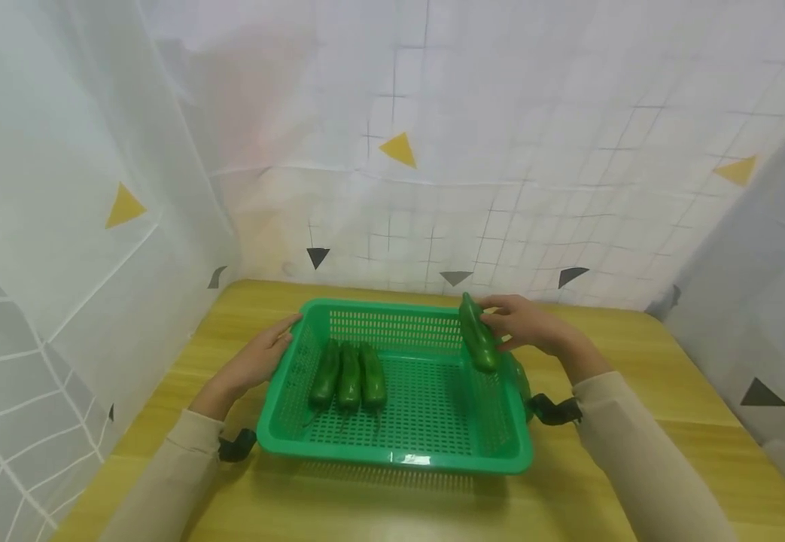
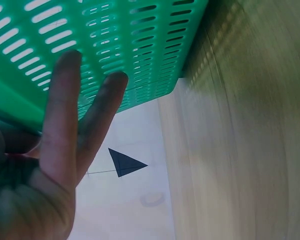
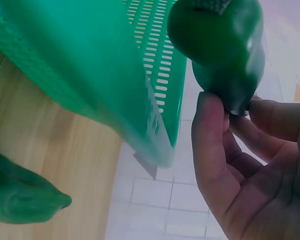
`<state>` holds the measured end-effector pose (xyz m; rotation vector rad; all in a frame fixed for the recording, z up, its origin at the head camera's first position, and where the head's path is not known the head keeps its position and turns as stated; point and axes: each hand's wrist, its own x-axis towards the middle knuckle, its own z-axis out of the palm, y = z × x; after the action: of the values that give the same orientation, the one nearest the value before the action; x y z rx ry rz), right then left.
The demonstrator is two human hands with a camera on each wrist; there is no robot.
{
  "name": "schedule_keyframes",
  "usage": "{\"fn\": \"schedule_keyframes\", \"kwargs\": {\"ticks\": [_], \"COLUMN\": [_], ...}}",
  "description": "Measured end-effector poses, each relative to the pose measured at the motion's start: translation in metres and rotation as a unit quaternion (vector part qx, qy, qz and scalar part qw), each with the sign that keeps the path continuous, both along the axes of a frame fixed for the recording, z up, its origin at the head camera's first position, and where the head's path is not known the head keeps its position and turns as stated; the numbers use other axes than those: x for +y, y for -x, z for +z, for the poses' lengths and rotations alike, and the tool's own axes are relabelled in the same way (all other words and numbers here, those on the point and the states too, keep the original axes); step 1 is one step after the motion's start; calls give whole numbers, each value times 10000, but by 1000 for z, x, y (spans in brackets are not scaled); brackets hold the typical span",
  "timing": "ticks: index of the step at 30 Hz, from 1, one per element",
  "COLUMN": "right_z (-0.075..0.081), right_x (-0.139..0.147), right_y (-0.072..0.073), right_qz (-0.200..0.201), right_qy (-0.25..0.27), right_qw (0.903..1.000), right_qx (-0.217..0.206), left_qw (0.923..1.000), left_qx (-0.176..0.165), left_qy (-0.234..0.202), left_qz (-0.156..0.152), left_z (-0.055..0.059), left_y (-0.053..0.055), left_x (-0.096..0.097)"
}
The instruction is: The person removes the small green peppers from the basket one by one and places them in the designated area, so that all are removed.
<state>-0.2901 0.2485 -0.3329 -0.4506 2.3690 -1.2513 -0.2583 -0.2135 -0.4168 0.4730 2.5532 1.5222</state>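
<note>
My right hand (image 1: 524,325) pinches a glossy, tapering green pepper (image 1: 479,340) over the right side of the perforated plastic basket (image 1: 392,456); smooth skin in so narrow a fingertip grip could slip, dropping it outside. My left hand (image 1: 259,363), two visible fingers straight and spread, touches the basket's slotted left side.

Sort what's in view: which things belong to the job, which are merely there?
Job:
green slotted plastic basket
three long green peppers inside
glossy green pepper in right hand
loose green pepper outside, probably

Background:
white patterned sheeting
yellow wooden table
</note>
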Motion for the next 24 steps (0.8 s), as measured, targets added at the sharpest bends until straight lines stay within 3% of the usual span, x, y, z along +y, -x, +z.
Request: {"fn": "schedule_keyframes", "kwargs": {"ticks": [15, 24], "right_z": [-5, -20], "right_x": [38, 66], "right_y": [-9, -15], "right_qz": [-176, -374], "right_qy": [6, 145], "right_qw": [9998, 9991], "right_qx": [115, 161], "left_qw": [9999, 10000], "left_qx": [72, 69], "left_qy": [-79, -35], "left_qz": [-64, -17], "left_z": [-2, -1], "left_y": [0, 1], "left_x": [-1, -1]}}
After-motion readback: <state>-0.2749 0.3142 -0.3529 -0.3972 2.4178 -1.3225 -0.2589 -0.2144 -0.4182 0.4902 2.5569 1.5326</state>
